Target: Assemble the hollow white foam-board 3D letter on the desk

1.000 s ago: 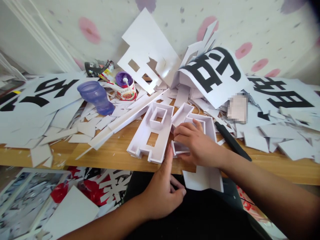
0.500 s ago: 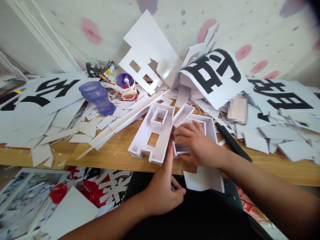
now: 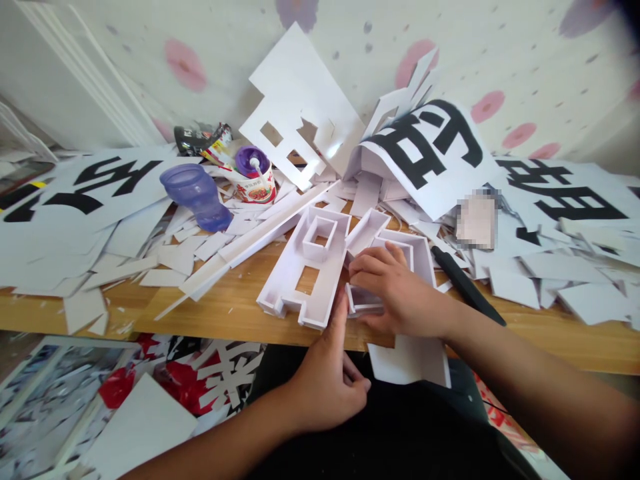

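Note:
A white foam-board character with raised walls lies at the table's front edge; its left part (image 3: 336, 293) has two square frames, one of them an opening down to the wood. My right hand (image 3: 400, 287) is closed over the right part (image 3: 426, 257), fingers curled around its low walls and hiding much of it. My left hand (image 3: 327, 373) is below the table edge, one digit stretched up against the wall between the parts. Its other fingers curl loosely, apart from that digit, with nothing visible in them. A white folded piece (image 3: 415, 360) juts past the edge, under my right wrist.
Long white strips (image 3: 250, 247) lie left of the character. Behind are a purple cup (image 3: 197, 197) and a paper food tub (image 3: 257, 187). A black-handled tool (image 3: 465, 283) rests at right. White offcuts (image 3: 520, 283) and a printed sheet (image 3: 420, 150) crowd the table.
Both hands keep almost the same position on the character. The whole view has shifted very slightly; nothing has been picked up or let go.

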`<state>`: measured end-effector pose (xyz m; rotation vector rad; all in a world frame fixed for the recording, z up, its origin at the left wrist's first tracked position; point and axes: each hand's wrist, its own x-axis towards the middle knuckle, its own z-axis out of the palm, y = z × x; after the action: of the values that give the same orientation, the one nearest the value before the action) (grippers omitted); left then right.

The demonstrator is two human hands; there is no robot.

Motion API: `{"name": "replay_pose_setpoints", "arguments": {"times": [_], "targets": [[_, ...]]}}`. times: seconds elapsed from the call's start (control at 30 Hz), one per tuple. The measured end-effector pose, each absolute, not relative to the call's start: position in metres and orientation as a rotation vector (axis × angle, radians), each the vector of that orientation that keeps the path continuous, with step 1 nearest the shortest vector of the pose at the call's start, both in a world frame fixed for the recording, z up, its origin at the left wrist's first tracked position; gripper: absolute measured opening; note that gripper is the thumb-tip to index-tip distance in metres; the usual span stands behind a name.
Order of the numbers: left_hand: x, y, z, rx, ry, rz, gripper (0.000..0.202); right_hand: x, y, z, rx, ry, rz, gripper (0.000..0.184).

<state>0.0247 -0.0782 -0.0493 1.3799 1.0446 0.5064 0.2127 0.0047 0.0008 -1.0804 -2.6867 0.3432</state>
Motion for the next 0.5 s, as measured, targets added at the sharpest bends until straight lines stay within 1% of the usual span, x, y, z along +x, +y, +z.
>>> {"name": "replay_pose_setpoints", "arguments": {"times": [0.5], "targets": [[0.0269, -0.0788, -0.0491, 1.413, 1.079, 0.529, 0.125, 0.2149, 0.0051, 0.0014, -1.064, -2.671, 0.400, 0.044]]}}
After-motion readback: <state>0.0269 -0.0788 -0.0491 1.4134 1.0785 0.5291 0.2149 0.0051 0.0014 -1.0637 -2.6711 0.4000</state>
